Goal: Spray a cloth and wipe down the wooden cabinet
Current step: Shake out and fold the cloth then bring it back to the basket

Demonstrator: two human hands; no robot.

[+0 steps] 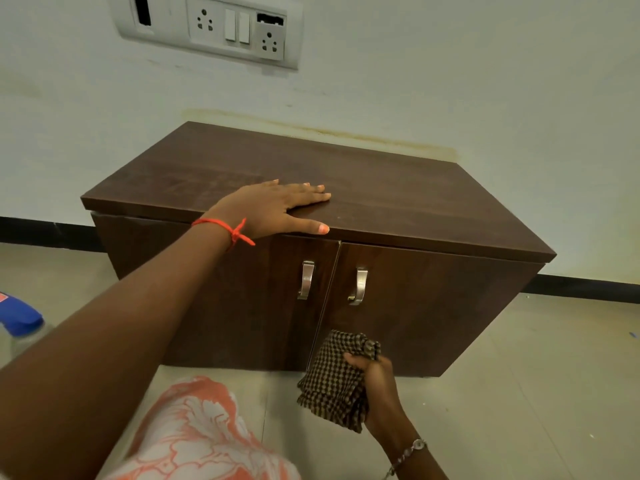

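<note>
A low dark wooden cabinet (398,188) with two doors and metal handles stands against the wall. My left hand (277,206) lies flat and open on its top near the front edge, a red thread around the wrist. My right hand (377,386) grips a folded brown-and-cream checked cloth (336,375) low in front of the right door, close to the floor. A spray bottle (17,323) with a blue top peeks in at the left edge, partly hidden by my left arm.
A white switch and socket panel (221,29) is on the wall above the cabinet. A yellowish stain runs along the wall behind the cabinet top. My knee in orange-and-white patterned cloth (201,438) is at the bottom. The floor is tiled.
</note>
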